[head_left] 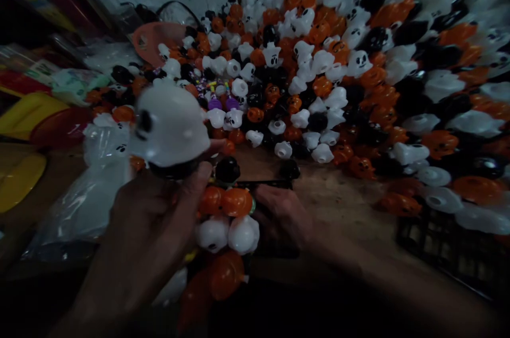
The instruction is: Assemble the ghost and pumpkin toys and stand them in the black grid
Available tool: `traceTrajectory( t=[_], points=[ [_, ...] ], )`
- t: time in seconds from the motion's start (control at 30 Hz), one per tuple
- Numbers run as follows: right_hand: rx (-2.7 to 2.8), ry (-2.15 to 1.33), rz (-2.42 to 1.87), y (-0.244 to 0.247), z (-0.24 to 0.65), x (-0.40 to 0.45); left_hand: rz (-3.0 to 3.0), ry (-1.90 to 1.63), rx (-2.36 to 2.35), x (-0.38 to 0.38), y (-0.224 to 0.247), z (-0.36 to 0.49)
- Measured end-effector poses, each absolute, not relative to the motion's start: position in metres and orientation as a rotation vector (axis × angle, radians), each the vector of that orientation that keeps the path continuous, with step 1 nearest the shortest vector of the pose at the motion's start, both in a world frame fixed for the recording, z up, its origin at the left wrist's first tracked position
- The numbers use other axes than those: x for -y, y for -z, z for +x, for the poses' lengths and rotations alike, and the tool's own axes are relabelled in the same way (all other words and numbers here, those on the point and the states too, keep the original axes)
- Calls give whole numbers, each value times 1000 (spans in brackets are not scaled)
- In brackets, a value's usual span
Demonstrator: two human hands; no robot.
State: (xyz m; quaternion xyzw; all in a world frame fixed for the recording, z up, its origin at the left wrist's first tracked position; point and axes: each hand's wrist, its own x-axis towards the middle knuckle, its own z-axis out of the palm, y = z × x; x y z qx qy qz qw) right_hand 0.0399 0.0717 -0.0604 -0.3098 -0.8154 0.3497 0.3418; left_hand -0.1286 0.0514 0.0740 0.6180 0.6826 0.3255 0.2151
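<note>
At the far left, a yellow scoop-like piece (19, 181) lies near a clear plastic bag (93, 197) on the desk (319, 194). Next to the bag, the left hand (153, 221) has its grip closed around the dark lower part of a white ghost figure (171, 123), held up nearest to me, face turned leftward. Between the hands hang or rest paired orange figures (225, 201), with white figures (228, 234) just below them; I can't tell what joins them. The right hand (285, 213) is bent in beside the orange pair, but its fingertips are hidden, so I can't tell whether that grip is open or closed. I'd judge this to be a moment of two-handed handling, and it calls for steadying the ghost clear of the clustered pieces. Behind and rightward, the heap (322, 61) spreads towards a black crate (450, 253).
</note>
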Motion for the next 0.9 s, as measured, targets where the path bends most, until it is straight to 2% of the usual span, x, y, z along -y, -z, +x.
traceTrajectory(
  t=[0.2, 0.47, 0.57, 0.63, 0.73, 0.9],
  points=[
    [2110, -964, -837, 64, 40, -68, 1489, -1020, -1676, -54, -95, -104],
    [2189, -982, -1045, 49, 38, -71, 1415, -1108, -1658, -46, -101, -113],
    [2285, -1005, -1108, 30, 47, -71, 1330, -1167, -1689, -41, -99, -119],
    [2293, -889, -1168, 9, 58, -69, 1277, -1179, -1690, -38, -97, -122],
    [2055, -764, -1112, -26, 72, -63, 1249, -1035, -1619, -35, -95, -121],
    [1665, -897, -889, -52, 67, -57, 1257, -884, -1305, -37, -95, -105]
  ],
)
